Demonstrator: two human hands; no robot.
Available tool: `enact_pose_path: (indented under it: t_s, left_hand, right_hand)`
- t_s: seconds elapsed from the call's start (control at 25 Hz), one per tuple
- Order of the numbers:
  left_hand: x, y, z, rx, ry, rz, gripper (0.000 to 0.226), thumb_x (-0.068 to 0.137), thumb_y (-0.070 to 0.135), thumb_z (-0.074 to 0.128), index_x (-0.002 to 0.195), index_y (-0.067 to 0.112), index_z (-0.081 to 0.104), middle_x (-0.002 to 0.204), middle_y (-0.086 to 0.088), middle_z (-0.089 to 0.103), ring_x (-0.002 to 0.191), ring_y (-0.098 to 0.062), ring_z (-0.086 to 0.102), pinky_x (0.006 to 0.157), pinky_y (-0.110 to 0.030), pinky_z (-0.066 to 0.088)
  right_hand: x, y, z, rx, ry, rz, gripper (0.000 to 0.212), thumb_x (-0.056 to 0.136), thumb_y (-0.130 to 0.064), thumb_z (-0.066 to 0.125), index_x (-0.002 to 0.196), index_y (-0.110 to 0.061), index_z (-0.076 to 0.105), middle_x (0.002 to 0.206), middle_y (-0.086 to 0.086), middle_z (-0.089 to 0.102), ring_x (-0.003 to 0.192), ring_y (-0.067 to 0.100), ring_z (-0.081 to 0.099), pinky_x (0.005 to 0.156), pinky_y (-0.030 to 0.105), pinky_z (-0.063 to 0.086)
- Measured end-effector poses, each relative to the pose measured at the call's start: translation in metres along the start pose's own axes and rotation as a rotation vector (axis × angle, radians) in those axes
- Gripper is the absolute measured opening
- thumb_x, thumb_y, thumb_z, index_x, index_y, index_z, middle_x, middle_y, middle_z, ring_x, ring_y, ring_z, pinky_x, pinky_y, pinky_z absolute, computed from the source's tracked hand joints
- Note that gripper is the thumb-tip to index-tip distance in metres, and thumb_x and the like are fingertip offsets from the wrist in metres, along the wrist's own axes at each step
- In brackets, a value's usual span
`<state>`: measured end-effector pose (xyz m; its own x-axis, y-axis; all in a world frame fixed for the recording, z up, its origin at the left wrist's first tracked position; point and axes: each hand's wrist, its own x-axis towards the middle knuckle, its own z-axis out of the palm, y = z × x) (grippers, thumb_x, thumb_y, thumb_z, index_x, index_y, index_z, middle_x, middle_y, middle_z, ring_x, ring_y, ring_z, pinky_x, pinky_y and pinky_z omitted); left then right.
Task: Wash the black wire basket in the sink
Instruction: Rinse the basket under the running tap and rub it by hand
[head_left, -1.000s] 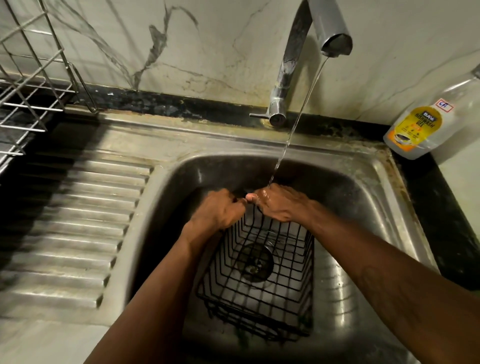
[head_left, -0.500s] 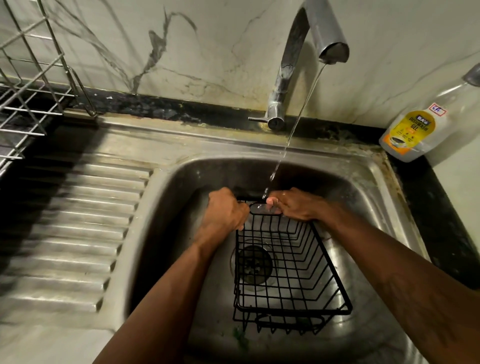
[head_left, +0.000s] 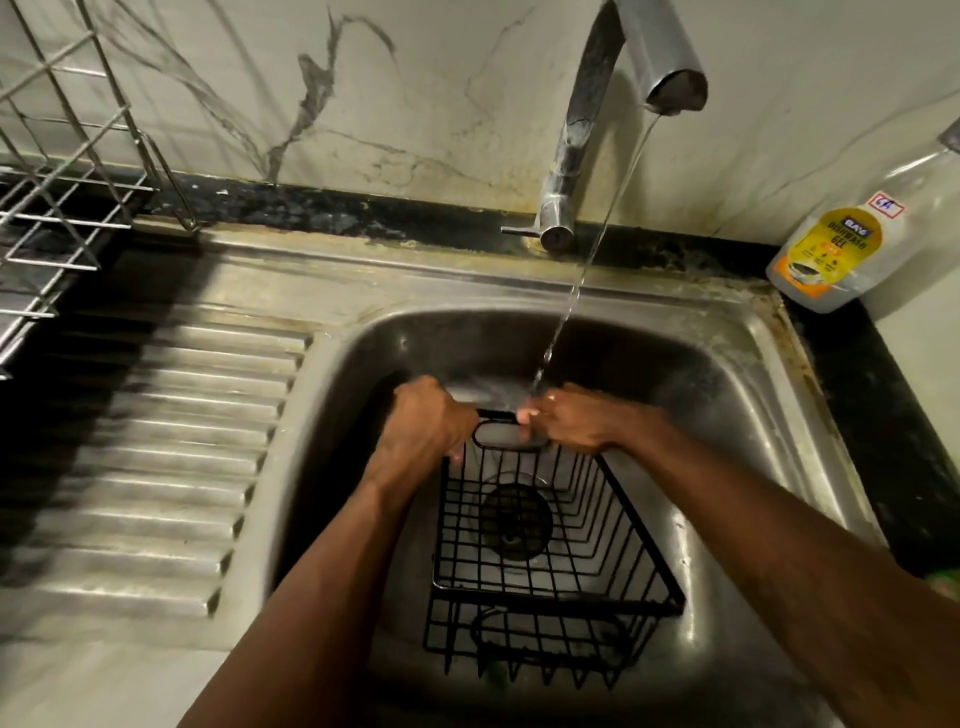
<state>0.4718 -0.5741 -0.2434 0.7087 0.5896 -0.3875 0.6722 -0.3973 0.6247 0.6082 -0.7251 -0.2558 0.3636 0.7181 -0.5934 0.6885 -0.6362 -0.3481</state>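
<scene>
Fingers curled, left hand (head_left: 427, 422) and right hand (head_left: 574, 422) are gripping the black wire basket (head_left: 550, 566) at its far rim; clear plastic bottle (head_left: 852, 249) is showing "DISHWASH GEL".

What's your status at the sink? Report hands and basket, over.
Left hand and right hand both grip the far rim of the black wire basket. Basket in the sink, under running water. Nothing in the way.

The basket (head_left: 553, 566) has swung round: a second ago its near end hung toward the lower left, and now it lies further right and more level. The left hand (head_left: 431, 421) and right hand (head_left: 571, 423), then almost touching on the far rim, have parted, baring the handle loop (head_left: 509, 435) between them.
</scene>
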Motion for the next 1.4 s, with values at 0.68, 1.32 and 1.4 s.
enact_pose_path:
  t_s: [0.68,1.32,1.4]
  left_hand:
    - [0.008,-0.009,0.002,-0.164,0.021,-0.044,0.013,0.089,0.013,0.059,0.084,0.001,0.059,0.061,-0.009,0.062,0.031,-0.008,0.055,0.031,-0.015,0.039]
    - [0.016,0.011,0.018,-0.145,-0.055,-0.118,0.021,0.084,0.009,0.056,0.071,0.004,0.073,0.060,-0.009,0.072,0.057,-0.021,0.072,0.066,-0.038,0.064]
    - [0.013,0.014,0.022,-0.152,-0.067,-0.107,0.022,0.085,0.006,0.056,0.070,0.004,0.071,0.060,-0.009,0.072,0.056,-0.019,0.072,0.068,-0.037,0.064]
  right_hand:
    - [-0.002,0.040,-0.029,0.069,0.074,-0.003,0.025,0.101,-0.024,0.058,0.088,-0.009,0.073,0.079,0.003,0.074,0.085,0.024,0.072,0.081,0.033,0.056]
    - [-0.004,0.015,-0.031,-0.053,0.073,-0.065,0.027,0.099,-0.031,0.060,0.074,-0.026,0.070,0.074,-0.008,0.063,0.074,0.007,0.057,0.076,0.035,0.048]
    - [-0.014,0.035,-0.033,-0.052,0.044,0.002,0.030,0.098,-0.029,0.064,0.070,-0.020,0.070,0.065,-0.004,0.064,0.066,0.010,0.059,0.071,0.035,0.050]
